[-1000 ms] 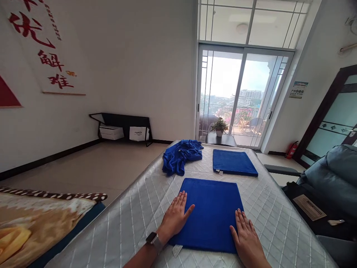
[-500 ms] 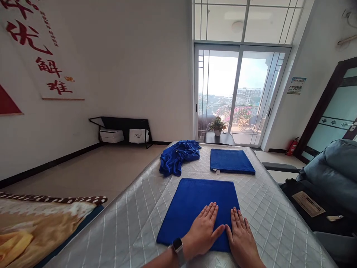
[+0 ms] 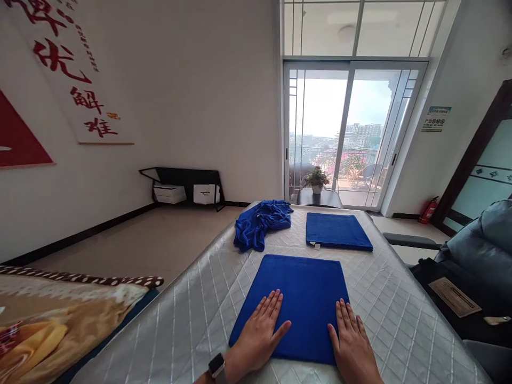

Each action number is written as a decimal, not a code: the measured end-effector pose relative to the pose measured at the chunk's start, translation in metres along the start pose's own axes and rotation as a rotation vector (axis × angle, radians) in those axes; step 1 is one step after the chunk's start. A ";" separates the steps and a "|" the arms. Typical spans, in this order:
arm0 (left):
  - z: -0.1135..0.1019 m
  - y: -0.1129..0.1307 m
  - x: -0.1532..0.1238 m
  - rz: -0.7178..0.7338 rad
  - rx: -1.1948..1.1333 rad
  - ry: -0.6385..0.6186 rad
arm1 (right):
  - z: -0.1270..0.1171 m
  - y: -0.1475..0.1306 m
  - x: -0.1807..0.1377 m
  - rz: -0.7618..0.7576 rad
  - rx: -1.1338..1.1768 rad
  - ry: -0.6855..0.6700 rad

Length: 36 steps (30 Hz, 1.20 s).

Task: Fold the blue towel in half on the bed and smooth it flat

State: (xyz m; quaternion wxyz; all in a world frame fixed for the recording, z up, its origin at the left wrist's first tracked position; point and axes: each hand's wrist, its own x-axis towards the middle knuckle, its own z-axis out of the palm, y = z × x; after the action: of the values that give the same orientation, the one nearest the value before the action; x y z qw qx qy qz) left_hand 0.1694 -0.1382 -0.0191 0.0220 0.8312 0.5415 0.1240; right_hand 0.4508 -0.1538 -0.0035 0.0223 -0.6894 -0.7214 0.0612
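Observation:
A folded blue towel lies flat on the quilted grey mattress right in front of me. My left hand, with a watch on its wrist, rests flat and open on the towel's near left part. My right hand lies flat and open on its near right edge. Farther back, a second folded blue towel lies flat. To its left sits a crumpled pile of blue towels.
A patterned blanket lies at the left. A dark grey armchair stands at the right. Beyond the mattress are a small dark table with a potted plant, glass balcony doors and a low black shelf by the wall.
My left hand slid left across the towel, away from my right hand, after having been beside it half a second ago. The right hand stayed at the near right edge.

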 end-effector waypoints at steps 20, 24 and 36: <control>0.022 -0.047 -0.042 -0.195 0.105 0.154 | -0.015 0.004 0.008 -0.031 -0.089 0.021; 0.023 -0.045 -0.042 -0.189 0.116 0.163 | -0.039 -0.007 0.040 -0.047 -0.069 0.039; -0.018 -0.023 0.005 -0.283 0.086 -0.020 | -0.002 0.003 0.099 0.047 -0.015 0.056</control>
State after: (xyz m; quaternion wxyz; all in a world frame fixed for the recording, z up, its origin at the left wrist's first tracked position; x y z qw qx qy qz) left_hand 0.1462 -0.1257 -0.0044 0.0091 0.7479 0.6578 0.0882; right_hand 0.4488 -0.0548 -0.0069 0.0356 -0.7079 -0.7044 0.0370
